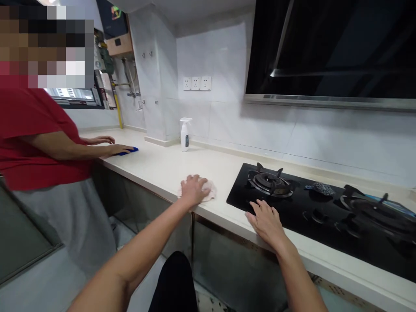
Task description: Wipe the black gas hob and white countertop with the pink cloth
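My left hand (194,190) presses a pale pinkish cloth (209,191) onto the cream countertop (162,167), its fingers bent over the cloth. Part of the cloth is hidden beneath the palm. At the front edge of the black gas hob (238,197), my right hand (266,222) lies with its fingers apart and holds nothing. A white spray bottle (184,136) stands upright against the back of the counter, beyond my left hand.
A person in a red top (42,125) stands at the left, one hand on a blue cloth (133,150). A metal scourer (321,189) lies between the burners. The range hood (331,102) overhangs the hob. Cabinets (240,260) are below.
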A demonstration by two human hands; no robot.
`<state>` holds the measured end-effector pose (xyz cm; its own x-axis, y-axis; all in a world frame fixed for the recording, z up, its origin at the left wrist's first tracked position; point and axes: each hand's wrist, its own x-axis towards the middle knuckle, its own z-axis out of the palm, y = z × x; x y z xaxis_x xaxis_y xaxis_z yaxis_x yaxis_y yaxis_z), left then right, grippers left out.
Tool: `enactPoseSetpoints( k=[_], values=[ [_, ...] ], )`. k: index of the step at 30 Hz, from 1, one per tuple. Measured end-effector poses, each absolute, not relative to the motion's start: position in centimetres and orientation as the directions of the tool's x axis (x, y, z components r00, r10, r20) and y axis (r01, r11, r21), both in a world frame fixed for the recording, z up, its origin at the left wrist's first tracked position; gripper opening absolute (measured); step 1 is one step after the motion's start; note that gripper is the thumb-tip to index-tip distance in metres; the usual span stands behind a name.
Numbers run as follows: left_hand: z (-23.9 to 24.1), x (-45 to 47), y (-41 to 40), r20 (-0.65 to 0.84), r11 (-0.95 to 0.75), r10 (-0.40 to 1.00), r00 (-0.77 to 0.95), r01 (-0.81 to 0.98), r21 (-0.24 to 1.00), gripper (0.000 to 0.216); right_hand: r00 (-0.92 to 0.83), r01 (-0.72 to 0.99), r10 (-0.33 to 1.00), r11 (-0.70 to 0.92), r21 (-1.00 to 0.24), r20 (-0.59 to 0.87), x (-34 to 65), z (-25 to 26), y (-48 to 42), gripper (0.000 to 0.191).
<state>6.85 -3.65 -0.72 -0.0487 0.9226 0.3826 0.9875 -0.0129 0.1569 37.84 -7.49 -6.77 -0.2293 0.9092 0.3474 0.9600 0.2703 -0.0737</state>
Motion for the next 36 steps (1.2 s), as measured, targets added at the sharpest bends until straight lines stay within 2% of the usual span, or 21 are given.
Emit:
enactPoseSetpoints(
  k=[8, 13, 18, 24, 26, 36],
  values=[
    [0.5, 2.0, 0.9, 0.367, 0.250, 0.876, -0.315, 0.944, 0.213, 0.064, -0.223, 0.952, 0.904, 0.282, -0.117, 0.365, 37.8, -6.7, -7.8, 0.058],
    [1.3, 2.4, 2.1, 0.304, 0.303, 0.891, -0.336, 0.941, 0.153, 0.056, -0.226, 0.953, 0.908, 0.281, -0.113, 0.352, 37.5, -6.5, -7.9, 0.059],
    [1.3, 5.0, 0.1, 0.296, 0.211, 0.926, -0.233, 0.972, 0.104, 0.054, -0.223, 0.951, 0.912, 0.282, -0.130, 0.345, 37.3, -6.0, -8.1, 0.059],
    [-0.7, 11.0, -4.3, 0.382, -0.116, 0.921, 0.074, 0.989, 0.088, 0.048, -0.215, 0.953, 0.908, 0.276, -0.128, 0.360, 37.3, -6.3, -8.0, 0.058],
    [-1.1, 12.0, -5.0, 0.415, -0.178, 0.901, 0.127, 0.980, 0.087, 0.044, -0.212, 0.953, 0.912, 0.273, -0.134, 0.352, 37.3, -6.1, -8.0, 0.057],
    [-0.7, 11.8, -2.7, 0.442, -0.162, 0.891, 0.100, 0.981, 0.104, 0.043, -0.197, 0.946, 0.945, 0.253, -0.202, 0.260, 37.1, -3.7, -8.9, 0.058]
  ],
)
